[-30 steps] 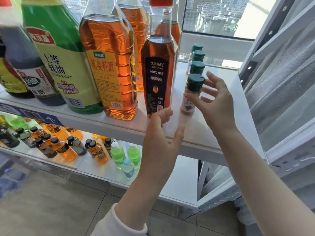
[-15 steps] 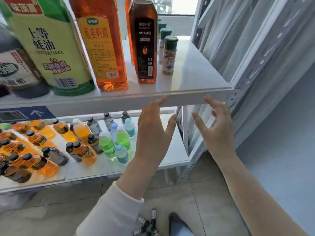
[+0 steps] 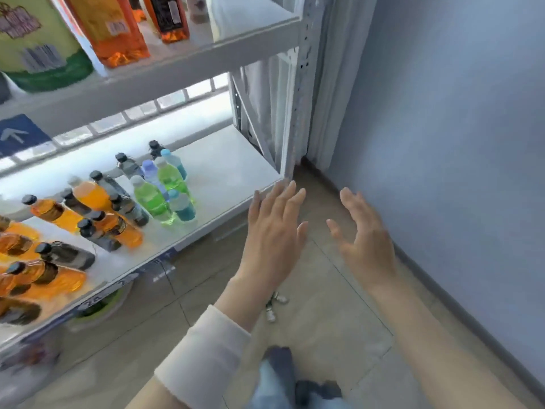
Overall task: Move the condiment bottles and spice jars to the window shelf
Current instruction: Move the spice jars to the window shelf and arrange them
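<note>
Nearest the camera, a cream knitted sleeve (image 3: 203, 355) covers the left forearm. Beside it is a blurred dark-and-blue shape (image 3: 283, 367), too smeared to name. On the beige tiled floor (image 3: 324, 320), well in front of the grey perforated metal shelf post (image 3: 300, 98), lie a few small silver-capped jars (image 3: 274, 305), partly hidden behind the left wrist.

The left hand (image 3: 274, 231) hangs below and in front of the post, its back to the camera. Its fingers are straight, slightly spread and hold nothing. Its fingertips (image 3: 290, 187) reach close to the foot of the post; whether they touch the shelf corner I cannot tell. The right hand (image 3: 365, 240) is to the right of the post. Its palm is turned inward, and its fingers are loosely curved, apart and empty.

Left of the post's foot, the white lower shelf (image 3: 230, 172) carries small plastic bottles of orange, green, blue and dark liquid (image 3: 150, 199).

Higher up and left of the post, the white upper shelf (image 3: 177, 69) bears the task's condiment bottles:
- a large green bottle with a pale label (image 3: 38, 54)
- an amber bottle with an orange label (image 3: 115, 33)
- a slim amber bottle with a black label (image 3: 171, 19)
- the base of a small spice jar (image 3: 197, 10), nearest the post

A blue-grey wall (image 3: 442, 143) stands to the right of the post.
</note>
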`<move>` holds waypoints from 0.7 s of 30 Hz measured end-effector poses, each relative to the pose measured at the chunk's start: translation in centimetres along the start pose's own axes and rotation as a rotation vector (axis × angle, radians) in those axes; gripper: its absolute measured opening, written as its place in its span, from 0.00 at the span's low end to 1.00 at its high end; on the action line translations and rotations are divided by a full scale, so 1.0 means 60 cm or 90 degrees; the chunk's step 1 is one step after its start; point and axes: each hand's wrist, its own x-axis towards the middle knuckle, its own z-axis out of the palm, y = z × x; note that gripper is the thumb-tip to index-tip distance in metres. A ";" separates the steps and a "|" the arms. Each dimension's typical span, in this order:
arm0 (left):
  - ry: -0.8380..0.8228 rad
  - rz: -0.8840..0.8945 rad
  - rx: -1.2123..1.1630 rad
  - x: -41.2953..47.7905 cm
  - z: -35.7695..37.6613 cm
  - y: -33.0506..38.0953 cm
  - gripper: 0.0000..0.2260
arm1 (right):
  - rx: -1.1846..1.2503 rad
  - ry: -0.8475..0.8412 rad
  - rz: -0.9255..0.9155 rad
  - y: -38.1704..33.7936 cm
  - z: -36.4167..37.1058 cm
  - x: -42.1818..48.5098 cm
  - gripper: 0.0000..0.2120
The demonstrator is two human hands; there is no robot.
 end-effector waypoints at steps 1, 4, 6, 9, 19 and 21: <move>-0.019 0.034 0.000 -0.010 0.008 0.021 0.22 | -0.020 0.015 0.013 0.011 -0.017 -0.026 0.24; -0.053 0.145 -0.001 -0.039 0.032 0.094 0.24 | -0.063 0.057 0.056 0.052 -0.073 -0.112 0.24; -0.068 0.207 -0.017 -0.064 0.051 0.153 0.25 | -0.097 0.096 0.092 0.085 -0.117 -0.179 0.24; -0.125 0.297 -0.053 -0.123 0.087 0.255 0.24 | -0.173 0.161 0.137 0.135 -0.187 -0.300 0.24; -0.233 0.618 -0.164 -0.453 0.161 0.645 0.23 | -0.322 0.313 0.359 0.222 -0.419 -0.801 0.25; -0.248 0.673 -0.183 -0.504 0.165 0.716 0.23 | -0.334 0.348 0.417 0.233 -0.462 -0.880 0.25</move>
